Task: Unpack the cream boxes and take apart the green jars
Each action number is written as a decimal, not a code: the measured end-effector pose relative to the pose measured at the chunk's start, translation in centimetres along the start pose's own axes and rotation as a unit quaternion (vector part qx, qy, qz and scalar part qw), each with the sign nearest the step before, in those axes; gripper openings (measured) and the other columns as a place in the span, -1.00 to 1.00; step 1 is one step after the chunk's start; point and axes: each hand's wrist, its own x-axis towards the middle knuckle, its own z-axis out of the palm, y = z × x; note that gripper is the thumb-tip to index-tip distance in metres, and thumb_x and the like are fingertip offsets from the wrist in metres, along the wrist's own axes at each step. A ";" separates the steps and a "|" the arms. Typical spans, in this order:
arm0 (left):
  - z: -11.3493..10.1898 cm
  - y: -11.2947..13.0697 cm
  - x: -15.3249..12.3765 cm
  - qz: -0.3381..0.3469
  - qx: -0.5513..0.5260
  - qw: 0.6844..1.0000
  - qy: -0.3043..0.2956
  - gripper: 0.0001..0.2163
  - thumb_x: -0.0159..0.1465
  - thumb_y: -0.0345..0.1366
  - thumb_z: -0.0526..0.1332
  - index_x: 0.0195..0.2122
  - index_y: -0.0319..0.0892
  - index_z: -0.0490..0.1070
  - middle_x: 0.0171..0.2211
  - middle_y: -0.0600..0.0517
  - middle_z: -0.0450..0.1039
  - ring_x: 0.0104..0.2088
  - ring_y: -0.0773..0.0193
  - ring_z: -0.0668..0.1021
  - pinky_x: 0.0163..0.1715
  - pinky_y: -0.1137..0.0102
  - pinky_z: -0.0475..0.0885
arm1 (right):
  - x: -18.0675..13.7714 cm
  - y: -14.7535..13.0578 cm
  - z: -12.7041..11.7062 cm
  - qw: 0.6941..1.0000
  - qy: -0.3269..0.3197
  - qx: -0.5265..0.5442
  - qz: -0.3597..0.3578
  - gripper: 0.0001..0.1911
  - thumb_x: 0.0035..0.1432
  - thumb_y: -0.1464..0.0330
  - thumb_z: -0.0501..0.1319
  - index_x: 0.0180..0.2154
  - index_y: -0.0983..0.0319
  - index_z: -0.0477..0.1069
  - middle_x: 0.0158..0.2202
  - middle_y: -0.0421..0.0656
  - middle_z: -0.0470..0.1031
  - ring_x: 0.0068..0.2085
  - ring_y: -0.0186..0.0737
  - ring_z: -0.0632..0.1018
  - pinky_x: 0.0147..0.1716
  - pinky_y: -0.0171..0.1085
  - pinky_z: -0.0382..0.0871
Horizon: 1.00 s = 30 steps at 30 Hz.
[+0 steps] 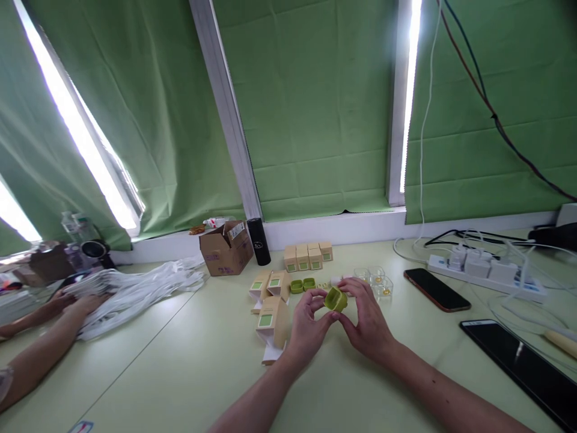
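Observation:
Between my two hands, just above the table, is a small green square cup (pixel 336 299), tilted so that its hollow inside shows. My left hand (pixel 311 322) pinches its left side with thumb and fingers. My right hand (pixel 364 313) grips it from the right, fingers over the top and thumb underneath. Beyond my left hand lie two more green cups (pixel 303 285) side by side. Several clear plastic cups (pixel 377 278) with small yellow bits stand behind my right hand. Open kraft boxes (pixel 272 322) with green windows stand left of my left hand.
Small kraft boxes (pixel 308 257) stand in a row at the back, near a cardboard carton (pixel 226 248) and a black cylinder (pixel 258 242). A phone (pixel 437 289), a tablet (pixel 518 367) and a power strip (pixel 487 278) lie right. Another person's hands (pixel 88 302) rest on white bags (pixel 139 291) at left.

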 end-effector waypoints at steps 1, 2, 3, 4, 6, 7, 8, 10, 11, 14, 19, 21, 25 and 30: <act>0.0 -0.1 0.0 0.000 0.005 1.000 -0.007 -0.52 0.11 -0.06 0.54 -0.12 -0.16 0.38 -0.21 -0.10 0.65 -0.11 0.07 0.68 -0.09 0.27 0.55 | 0.0 0.0 0.0 1.000 0.002 0.001 0.003 -0.55 0.31 0.39 0.25 0.18 0.14 0.22 0.11 0.07 0.43 0.22 0.18 0.41 0.18 0.28 0.39; 0.0 -0.2 0.0 0.003 0.013 1.000 -0.012 -0.53 0.14 0.00 0.51 -0.12 -0.17 0.39 -0.20 -0.11 0.65 -0.12 0.07 0.69 -0.11 0.27 0.56 | 0.1 0.0 -0.1 1.000 0.004 0.002 0.006 -0.57 0.31 0.40 0.24 0.17 0.14 0.22 0.11 0.07 0.43 0.21 0.17 0.41 0.17 0.27 0.41; 0.0 -0.3 0.0 0.008 0.024 1.000 -0.015 -0.53 0.18 0.05 0.47 -0.12 -0.18 0.39 -0.19 -0.13 0.64 -0.13 0.07 0.69 -0.12 0.27 0.56 | 0.1 -0.1 -0.1 1.000 0.005 0.002 0.010 -0.58 0.30 0.40 0.24 0.15 0.14 0.23 0.11 0.07 0.42 0.21 0.17 0.41 0.15 0.26 0.42; -0.1 -0.5 0.0 0.013 0.036 0.999 -0.016 -0.53 0.20 0.09 0.44 -0.13 -0.19 0.40 -0.19 -0.14 0.64 -0.14 0.07 0.68 -0.14 0.28 0.56 | 0.1 -0.1 -0.2 1.000 0.004 0.002 0.014 -0.59 0.30 0.40 0.24 0.14 0.14 0.23 0.11 0.08 0.42 0.20 0.17 0.42 0.14 0.25 0.42; -0.2 -0.7 0.1 0.023 0.057 0.998 -0.016 -0.50 0.22 0.15 0.39 -0.14 -0.20 0.42 -0.19 -0.15 0.63 -0.18 0.10 0.68 -0.17 0.29 0.56 | 0.1 -0.2 -0.2 1.000 -0.001 0.002 0.018 -0.58 0.29 0.40 0.25 0.13 0.15 0.23 0.11 0.08 0.41 0.19 0.17 0.42 0.14 0.25 0.42; -0.2 -0.8 0.1 0.025 0.063 0.998 -0.017 -0.49 0.22 0.18 0.37 -0.14 -0.21 0.43 -0.19 -0.15 0.62 -0.20 0.10 0.67 -0.19 0.30 0.55 | 0.2 -0.2 -0.3 1.000 -0.003 0.001 0.019 -0.57 0.29 0.39 0.26 0.14 0.15 0.23 0.11 0.08 0.41 0.19 0.18 0.41 0.15 0.26 0.41; -0.3 -0.9 0.2 0.026 0.066 0.997 -0.019 -0.48 0.22 0.20 0.36 -0.15 -0.21 0.43 -0.20 -0.15 0.62 -0.21 0.10 0.67 -0.21 0.30 0.55 | 0.2 -0.2 -0.3 1.000 -0.006 -0.001 0.020 -0.56 0.28 0.38 0.27 0.15 0.15 0.22 0.11 0.08 0.41 0.19 0.18 0.41 0.16 0.27 0.40; -0.3 -1.0 0.2 0.022 0.068 0.997 -0.027 -0.46 0.22 0.22 0.35 -0.17 -0.22 0.43 -0.22 -0.16 0.62 -0.22 0.09 0.67 -0.23 0.31 0.55 | 0.1 -0.3 -0.2 1.000 -0.009 -0.003 0.022 -0.55 0.28 0.38 0.27 0.15 0.15 0.22 0.11 0.08 0.41 0.20 0.19 0.41 0.17 0.29 0.38; -0.3 -1.0 0.2 0.020 0.068 0.997 -0.031 -0.46 0.22 0.24 0.33 -0.18 -0.22 0.43 -0.23 -0.16 0.62 -0.22 0.09 0.67 -0.23 0.31 0.54 | 0.1 -0.3 -0.2 1.000 -0.011 -0.003 0.023 -0.55 0.28 0.38 0.26 0.15 0.15 0.21 0.11 0.08 0.41 0.20 0.19 0.40 0.18 0.30 0.37; -0.3 -0.8 0.1 0.019 0.079 0.996 -0.039 -0.45 0.24 0.26 0.29 -0.19 -0.22 0.45 -0.23 -0.17 0.62 -0.21 0.07 0.67 -0.21 0.29 0.55 | 0.2 -0.3 -0.2 1.000 -0.015 -0.004 0.024 -0.55 0.28 0.40 0.25 0.15 0.15 0.21 0.11 0.09 0.39 0.20 0.20 0.39 0.17 0.30 0.37; -0.2 -0.6 0.0 0.032 0.110 0.993 -0.033 -0.46 0.29 0.24 0.26 -0.11 -0.21 0.44 -0.20 -0.17 0.63 -0.19 0.06 0.67 -0.13 0.24 0.54 | 0.3 -0.5 -0.6 1.000 -0.023 -0.001 0.021 -0.53 0.26 0.41 0.25 0.16 0.16 0.20 0.12 0.10 0.37 0.20 0.22 0.38 0.14 0.29 0.38; -0.3 -0.6 0.0 0.033 0.122 0.992 -0.023 -0.47 0.31 0.22 0.25 -0.04 -0.20 0.41 -0.26 -0.12 0.63 -0.21 0.07 0.66 -0.12 0.23 0.53 | 0.4 -0.5 -0.8 0.999 -0.026 0.003 0.024 -0.53 0.24 0.41 0.26 0.15 0.16 0.21 0.12 0.10 0.37 0.20 0.22 0.38 0.12 0.26 0.40; -0.5 -0.9 0.2 0.047 0.152 0.987 -0.007 -0.55 0.35 0.14 0.25 -0.02 -0.17 0.39 -0.30 -0.07 0.61 -0.24 0.11 0.65 -0.11 0.22 0.50 | 0.5 -0.7 -1.0 0.999 -0.033 0.011 0.032 -0.53 0.21 0.43 0.26 0.13 0.16 0.23 0.11 0.09 0.37 0.19 0.21 0.39 0.12 0.23 0.40; -0.6 -1.0 0.2 0.094 0.189 0.976 0.046 -0.72 0.37 -0.09 0.29 -0.01 -0.13 0.45 -0.05 -0.14 0.54 -0.06 0.07 0.61 -0.01 0.15 0.49 | 0.5 -0.7 -1.1 0.998 -0.036 0.023 0.038 -0.56 0.23 0.40 0.25 0.11 0.17 0.23 0.11 0.08 0.36 0.19 0.19 0.38 0.13 0.20 0.39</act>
